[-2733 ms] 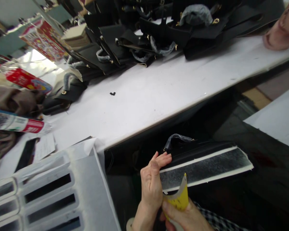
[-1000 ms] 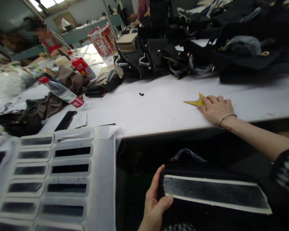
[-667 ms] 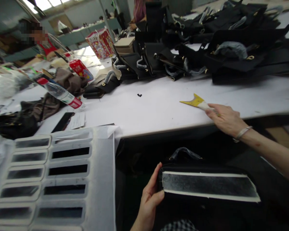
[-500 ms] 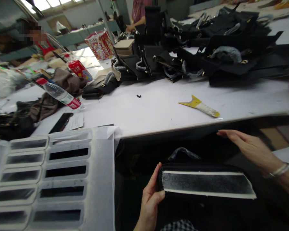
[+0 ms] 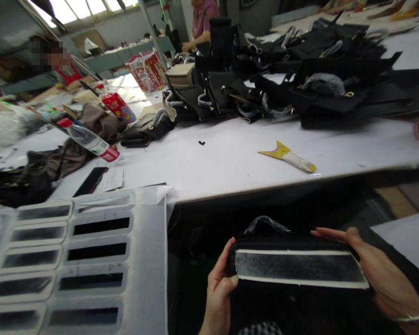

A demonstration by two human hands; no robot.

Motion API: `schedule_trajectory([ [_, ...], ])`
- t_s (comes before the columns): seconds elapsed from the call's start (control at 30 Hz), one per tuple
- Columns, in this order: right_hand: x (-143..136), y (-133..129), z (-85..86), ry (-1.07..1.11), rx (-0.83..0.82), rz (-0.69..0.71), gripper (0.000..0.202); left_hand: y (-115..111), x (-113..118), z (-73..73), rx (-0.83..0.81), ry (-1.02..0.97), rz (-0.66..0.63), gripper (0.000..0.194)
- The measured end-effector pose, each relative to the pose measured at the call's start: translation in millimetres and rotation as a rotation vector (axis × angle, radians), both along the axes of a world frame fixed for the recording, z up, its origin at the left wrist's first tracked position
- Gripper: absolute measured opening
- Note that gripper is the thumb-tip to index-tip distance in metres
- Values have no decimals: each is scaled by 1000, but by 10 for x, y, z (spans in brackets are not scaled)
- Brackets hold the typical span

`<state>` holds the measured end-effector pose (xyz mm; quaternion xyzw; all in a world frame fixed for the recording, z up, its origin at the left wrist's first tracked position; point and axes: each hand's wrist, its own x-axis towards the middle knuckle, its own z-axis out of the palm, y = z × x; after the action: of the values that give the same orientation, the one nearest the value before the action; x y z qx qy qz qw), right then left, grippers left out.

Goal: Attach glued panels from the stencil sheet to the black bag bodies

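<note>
Low in front of me is a black handbag (image 5: pixel 293 243), its flat base facing me. A shiny dark strip (image 5: pixel 296 267) with pale borders along its long edges covers the base. My left hand (image 5: pixel 218 291) grips the bag's left end, thumb on the near side and fingers behind. My right hand (image 5: pixel 379 267) lies against the right end, fingers stretched flat along the upper edge. On top of the bag stands a handle wrapped in clear plastic (image 5: pixel 268 221).
Left of the bag, a pale sheet (image 5: pixel 148 260) carries rows of dark strips with light borders. On the white table (image 5: pixel 195 170) are a yellow forked tool (image 5: pixel 289 157), a plastic bottle (image 5: pixel 91 141) and piled black handbags (image 5: pixel 335 88). Other people (image 5: pixel 204 23) are beyond.
My right hand has come down from above the bag to its right end and now touches it. My left hand keeps its grip, and the bag has barely moved.
</note>
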<state>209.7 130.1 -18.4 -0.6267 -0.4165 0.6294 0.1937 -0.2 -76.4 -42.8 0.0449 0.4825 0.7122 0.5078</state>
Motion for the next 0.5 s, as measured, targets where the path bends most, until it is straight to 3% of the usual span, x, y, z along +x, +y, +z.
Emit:
schedule_trajectory([
  [0.1,47,-60,-16,84,-54,-70,52,1,-30,-45,-11,10,-11,59],
  [0.2,47,-95,-48,98,-43,-92,56,34,0,-109,-69,263,-2,52],
  [0.33,2,-124,-102,90,114,-104,63,113,145,-29,-207,598,65,48],
  [0.43,-17,-196,-119,169,241,-117,65,101,192,73,-402,611,75,46],
  [0.5,-12,-245,-150,164,309,-163,67,91,115,25,-409,613,54,47],
])
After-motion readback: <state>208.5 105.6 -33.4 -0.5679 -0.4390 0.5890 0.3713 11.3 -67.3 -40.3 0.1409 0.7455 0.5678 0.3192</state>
